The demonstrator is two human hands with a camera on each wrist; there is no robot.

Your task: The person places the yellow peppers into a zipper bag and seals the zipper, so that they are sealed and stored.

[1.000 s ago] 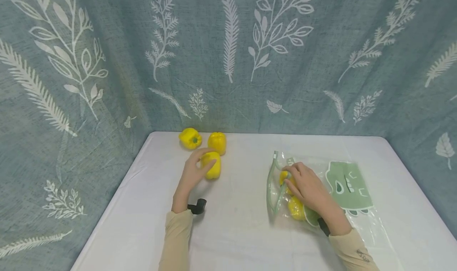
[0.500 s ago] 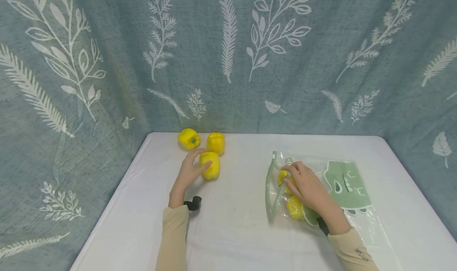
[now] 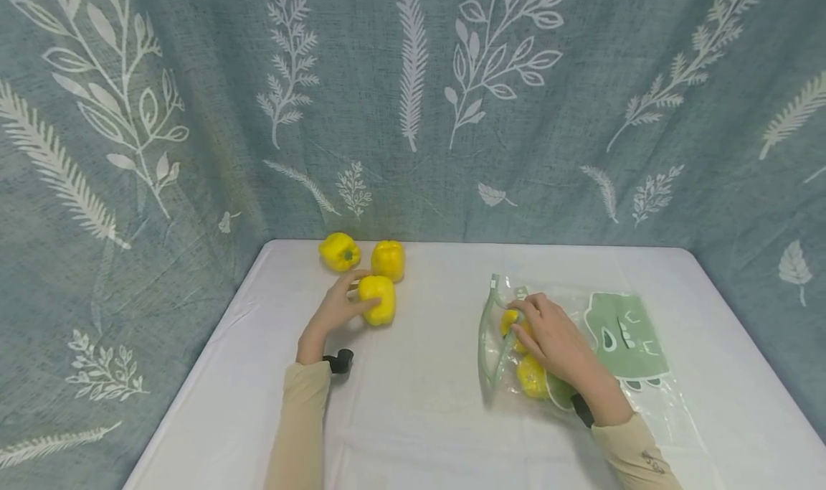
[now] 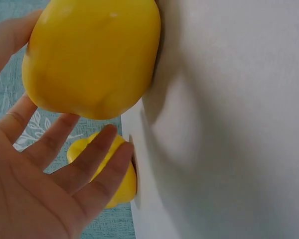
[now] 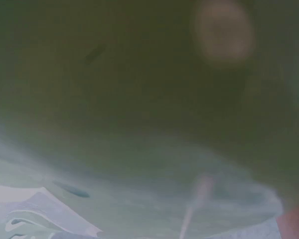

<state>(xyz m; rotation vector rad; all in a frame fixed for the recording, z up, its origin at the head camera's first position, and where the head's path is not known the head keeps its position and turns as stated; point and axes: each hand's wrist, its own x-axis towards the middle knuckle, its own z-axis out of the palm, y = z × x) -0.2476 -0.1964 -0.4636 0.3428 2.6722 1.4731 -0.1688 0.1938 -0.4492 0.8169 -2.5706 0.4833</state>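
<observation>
A yellow bell pepper stands on the white table at left. My left hand holds it from the left side, thumb across its near face and forefinger behind. In the left wrist view the same bell pepper fills the top, thumb and fingertips against it, while the other fingers are spread. At right, my right hand grips the green-edged mouth of a clear zip bag with a green cartoon print. The bag lies flat, mouth facing left, with yellow bell peppers inside. Blurred green plastic covers most of the right wrist view.
Two more yellow bell peppers stand near the table's back edge: one at the far left, one just behind the held pepper. A blue-green curtain with white leaf prints hangs behind the white table.
My left wrist has shifted slightly left and away from the table's front, and the thumb has slid lower on the pepper. That pepper stays in place. My right hand keeps its hold on the bag.
</observation>
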